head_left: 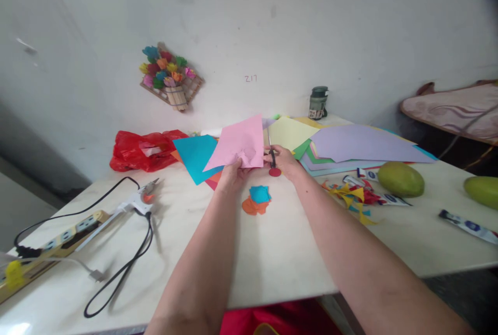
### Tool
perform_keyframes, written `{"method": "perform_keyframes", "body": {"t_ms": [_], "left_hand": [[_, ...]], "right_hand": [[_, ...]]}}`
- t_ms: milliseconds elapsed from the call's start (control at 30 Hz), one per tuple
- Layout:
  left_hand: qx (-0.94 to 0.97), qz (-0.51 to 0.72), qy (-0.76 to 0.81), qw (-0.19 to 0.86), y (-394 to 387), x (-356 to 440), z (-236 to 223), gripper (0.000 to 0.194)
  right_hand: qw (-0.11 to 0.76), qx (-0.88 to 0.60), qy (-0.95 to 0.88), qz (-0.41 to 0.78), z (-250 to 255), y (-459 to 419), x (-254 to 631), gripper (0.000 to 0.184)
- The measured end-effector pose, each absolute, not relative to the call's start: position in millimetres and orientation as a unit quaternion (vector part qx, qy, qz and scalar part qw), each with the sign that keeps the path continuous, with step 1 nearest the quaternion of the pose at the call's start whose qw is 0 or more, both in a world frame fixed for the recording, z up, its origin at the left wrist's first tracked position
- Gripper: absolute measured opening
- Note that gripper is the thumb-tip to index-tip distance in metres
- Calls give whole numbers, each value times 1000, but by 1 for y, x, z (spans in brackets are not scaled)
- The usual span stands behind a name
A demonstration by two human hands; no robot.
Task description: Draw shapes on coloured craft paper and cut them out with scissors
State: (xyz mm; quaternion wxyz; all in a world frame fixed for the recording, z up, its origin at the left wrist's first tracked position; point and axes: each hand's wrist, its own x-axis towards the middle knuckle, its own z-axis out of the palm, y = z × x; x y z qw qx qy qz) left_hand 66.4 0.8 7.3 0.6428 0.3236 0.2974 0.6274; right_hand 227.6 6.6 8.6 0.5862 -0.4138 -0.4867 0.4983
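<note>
A pink sheet (243,135) of paper is held up over the middle of the table (284,241) by the left hand (233,173), which is closed on its near edge, with the thumb pressed on the upper face. Creases are seen in the paper beside that thumb. Scissors (273,157) with a dark handle are gripped by the right hand (285,161), just beside the right edge of the sheet, and their blades are pointed toward the far side. Whether the blades are parted cannot be told. A red round piece (275,172) is seen at the near end of the handle.

On the near side of the hands, blue pieces (259,194) are laid partly over orange pieces (254,206). To the left, a blue sheet (196,156) is partly covered by the pink one, and a red plastic bag (142,151) is set farther left. A glue gun (143,199) and a power strip (73,236) are placed at the near left. To the right, a lilac sheet (369,142) is spread over other papers, with a green fruit (400,179) and yellow scraps (352,193) on its near side. A bottle (318,102) is stood at the far side, by the wall (280,29).
</note>
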Motion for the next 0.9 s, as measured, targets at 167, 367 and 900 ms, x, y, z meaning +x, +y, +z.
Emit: {"method": "perform_keyframes", "body": {"t_ms": [167, 367, 900], "left_hand": [[363, 589, 260, 674, -1, 60, 3, 40], [371, 551, 289, 689, -2, 58, 3, 40], [357, 694, 356, 513, 11, 61, 9, 33]], "right_hand": [[662, -447, -392, 457, 2, 17, 230, 29], [686, -471, -351, 429, 8, 15, 228, 30], [607, -471, -450, 455, 17, -1, 218, 28]]}}
